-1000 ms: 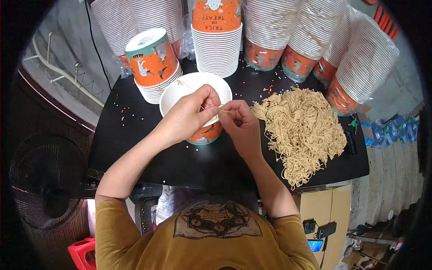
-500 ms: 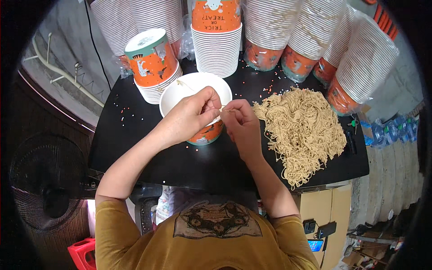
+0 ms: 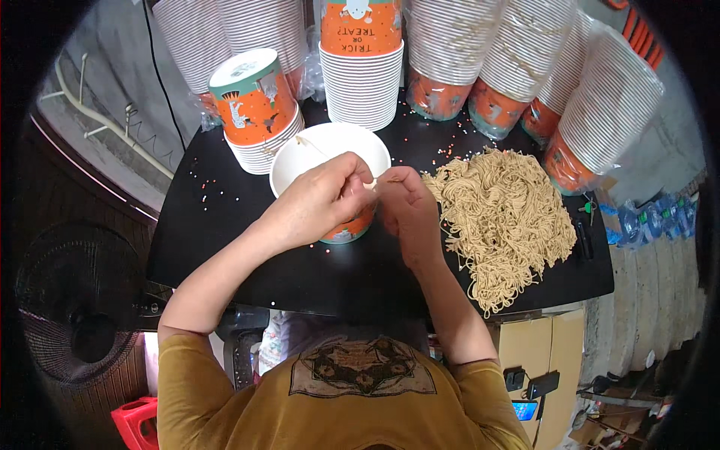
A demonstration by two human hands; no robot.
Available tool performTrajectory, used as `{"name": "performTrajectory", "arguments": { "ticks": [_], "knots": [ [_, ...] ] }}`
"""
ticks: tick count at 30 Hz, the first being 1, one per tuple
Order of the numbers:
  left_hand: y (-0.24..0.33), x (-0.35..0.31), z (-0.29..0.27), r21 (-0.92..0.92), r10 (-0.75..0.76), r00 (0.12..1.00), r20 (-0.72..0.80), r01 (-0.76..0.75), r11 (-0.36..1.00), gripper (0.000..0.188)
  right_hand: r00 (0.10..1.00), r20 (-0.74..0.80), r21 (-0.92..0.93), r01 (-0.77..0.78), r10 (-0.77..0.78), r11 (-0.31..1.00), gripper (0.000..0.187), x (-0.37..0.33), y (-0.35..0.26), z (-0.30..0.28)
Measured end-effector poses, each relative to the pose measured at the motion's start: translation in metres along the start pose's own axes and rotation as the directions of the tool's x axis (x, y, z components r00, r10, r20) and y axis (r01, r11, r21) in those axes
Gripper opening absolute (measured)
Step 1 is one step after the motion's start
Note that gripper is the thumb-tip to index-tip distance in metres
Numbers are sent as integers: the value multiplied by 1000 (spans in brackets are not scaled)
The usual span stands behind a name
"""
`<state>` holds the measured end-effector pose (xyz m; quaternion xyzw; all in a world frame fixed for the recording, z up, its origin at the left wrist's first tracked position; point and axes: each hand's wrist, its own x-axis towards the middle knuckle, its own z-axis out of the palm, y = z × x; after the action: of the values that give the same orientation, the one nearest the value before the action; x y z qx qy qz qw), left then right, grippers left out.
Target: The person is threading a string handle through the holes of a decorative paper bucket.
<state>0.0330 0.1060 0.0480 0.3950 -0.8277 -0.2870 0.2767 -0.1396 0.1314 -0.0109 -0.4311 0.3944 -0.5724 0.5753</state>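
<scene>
An orange paper bucket [image 3: 348, 229] with a white inside stands upright on the black table in front of me, its near rim hidden by my hands. A thin tan cord [image 3: 304, 141] shows against its inner wall and runs toward my left hand [image 3: 319, 201]. That hand's thumb and forefinger are pinched on the cord at the near right rim. Touching its fingertips, my right hand [image 3: 409, 206] is closed too, pinching a short tan end of the cord. Whether the cord passes through the bucket wall cannot be made out. A heap of tan cords [image 3: 514, 221] lies just right of my right hand.
Stacks of white-rimmed buckets [image 3: 360, 86] line the back of the black table [image 3: 300, 281], several in clear plastic. An upside-down bucket stack [image 3: 255, 105] stands at left. Small pale and orange bits are scattered about. Keys [image 3: 589, 206] lie at the right edge; a fan [image 3: 79, 300] stands left.
The bucket has shifted slightly to the right. Both my hands have moved a little right with it, still pinching at the rim, and the fingertips are closer together.
</scene>
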Motion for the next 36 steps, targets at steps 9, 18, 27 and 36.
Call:
{"name": "performTrajectory", "arguments": {
  "ticks": [9,18,27,36],
  "knots": [
    [-4,-29,3,474,201,976,-84,-139,870,17,984,68,-50,168,-165,984,13,4,-16,-8],
    [-39,-48,-29,451,449,892,49,-421,787,14,938,289,-333,288,-194,898,11,9,-45,10],
    [-70,-53,-63,396,522,844,124,-524,754,15,907,406,-361,270,-110,893,9,23,-46,34],
    [-91,-64,-72,260,390,919,66,-393,882,17,862,505,-593,391,-53,704,12,53,-41,43]
  ]
}}
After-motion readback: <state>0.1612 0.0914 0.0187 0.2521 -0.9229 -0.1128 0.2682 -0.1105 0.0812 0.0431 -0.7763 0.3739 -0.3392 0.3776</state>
